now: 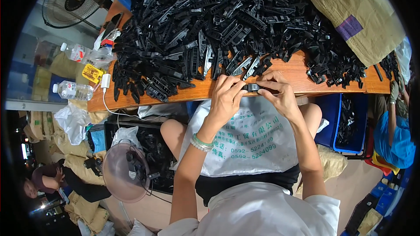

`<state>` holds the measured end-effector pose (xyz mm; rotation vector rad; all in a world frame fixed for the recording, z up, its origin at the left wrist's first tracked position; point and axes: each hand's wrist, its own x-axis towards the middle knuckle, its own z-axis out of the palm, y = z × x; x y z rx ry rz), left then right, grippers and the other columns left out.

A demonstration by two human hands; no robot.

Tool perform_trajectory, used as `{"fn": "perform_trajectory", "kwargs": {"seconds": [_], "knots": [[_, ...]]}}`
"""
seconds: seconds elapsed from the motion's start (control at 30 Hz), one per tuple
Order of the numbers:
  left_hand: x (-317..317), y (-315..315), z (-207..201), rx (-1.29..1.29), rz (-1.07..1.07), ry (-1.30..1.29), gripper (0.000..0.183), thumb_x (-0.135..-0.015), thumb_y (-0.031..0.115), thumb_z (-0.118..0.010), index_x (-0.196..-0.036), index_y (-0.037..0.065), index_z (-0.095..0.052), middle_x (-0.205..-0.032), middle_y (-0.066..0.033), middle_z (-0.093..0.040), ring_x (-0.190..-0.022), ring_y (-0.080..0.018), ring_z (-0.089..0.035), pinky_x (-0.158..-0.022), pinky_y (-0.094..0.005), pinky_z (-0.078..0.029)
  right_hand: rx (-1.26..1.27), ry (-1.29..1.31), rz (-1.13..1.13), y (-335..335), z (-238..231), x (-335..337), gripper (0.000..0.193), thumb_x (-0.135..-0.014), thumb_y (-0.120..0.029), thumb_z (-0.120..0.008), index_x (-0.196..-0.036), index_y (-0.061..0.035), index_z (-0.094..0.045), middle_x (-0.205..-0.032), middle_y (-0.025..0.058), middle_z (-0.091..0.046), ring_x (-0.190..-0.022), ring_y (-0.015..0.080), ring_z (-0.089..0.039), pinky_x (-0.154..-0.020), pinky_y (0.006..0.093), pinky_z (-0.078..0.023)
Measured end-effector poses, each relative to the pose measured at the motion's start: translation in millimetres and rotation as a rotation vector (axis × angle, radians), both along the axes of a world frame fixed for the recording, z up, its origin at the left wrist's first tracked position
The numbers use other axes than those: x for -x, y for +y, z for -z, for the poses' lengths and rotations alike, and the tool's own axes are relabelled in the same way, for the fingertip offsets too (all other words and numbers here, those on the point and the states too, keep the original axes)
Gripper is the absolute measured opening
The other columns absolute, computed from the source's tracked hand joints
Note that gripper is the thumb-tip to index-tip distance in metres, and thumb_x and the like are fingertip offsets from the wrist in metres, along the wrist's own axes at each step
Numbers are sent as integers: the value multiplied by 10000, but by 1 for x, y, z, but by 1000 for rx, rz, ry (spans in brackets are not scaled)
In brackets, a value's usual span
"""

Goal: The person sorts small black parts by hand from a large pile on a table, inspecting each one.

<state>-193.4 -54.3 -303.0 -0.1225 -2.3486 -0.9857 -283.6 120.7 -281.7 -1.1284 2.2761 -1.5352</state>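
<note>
My left hand [226, 98] and my right hand [280, 91] meet at the near edge of the wooden table [297, 72]. Between their fingertips they pinch a small black plastic part [252, 88]. A green and white bracelet sits on my left wrist. A huge heap of black plastic parts [218, 22] covers the table just beyond my hands. A white printed sack [249, 142] lies across my lap under my forearms.
A tan sack [356, 15] lies at the table's far right. Water bottles [72, 90], a white charger and cable sit at the left edge. A blue crate [348, 122] with black parts stands right of my knees. A small fan [124, 172] and another person [43, 181] are lower left.
</note>
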Motion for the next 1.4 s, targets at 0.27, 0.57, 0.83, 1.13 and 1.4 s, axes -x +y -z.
{"fn": "perform_trajectory", "kwargs": {"seconds": [0.27, 0.57, 0.83, 1.13, 1.4], "knots": [[-4, -1, -3, -44, 0, -15, 156, -763, 50, -675, -906, 4, -635, -888, -80, -574, -834, -274, -507, -734, -378, -442, 5, -48, -6, 0, 2, -2, 239, -765, 51, -664, -1004, 49, -670, -945, 80, -575, -899, 191, -557, -777, 268, -459], [-5, 0, -1, -54, -8, 1, 168, -764, 58, -683, -916, 7, -636, -897, -76, -574, -842, -268, -510, -740, -374, -446, -7, -11, -13, 1, 5, -1, 233, -771, 43, -659, -1004, 47, -667, -955, 90, -592, -903, 201, -565, -789, 283, -458], [-5, -1, 0, -43, -19, -1, 187, -742, 49, -702, -914, -8, -654, -921, -95, -604, -874, -278, -535, -765, -368, -457, 2, -45, 29, 0, 5, -2, 209, -755, 9, -684, -962, 41, -672, -918, 107, -609, -893, 246, -567, -796, 320, -452], [-8, 0, -1, -57, -19, 15, 203, -720, 89, -743, -882, -1, -658, -920, -91, -611, -883, -274, -543, -775, -368, -463, 7, 9, 17, 1, 2, -4, 220, -761, 8, -679, -980, 26, -684, -911, 112, -613, -901, 247, -566, -799, 323, -448], [-8, -1, -1, -97, 15, 1, 254, -714, 218, -783, -806, 7, -674, -875, -63, -601, -854, -237, -532, -752, -348, -455, -9, 26, -48, 6, 3, -1, 142, -794, -21, -648, -921, 8, -705, -874, 97, -645, -879, 234, -573, -791, 321, -446]]}}
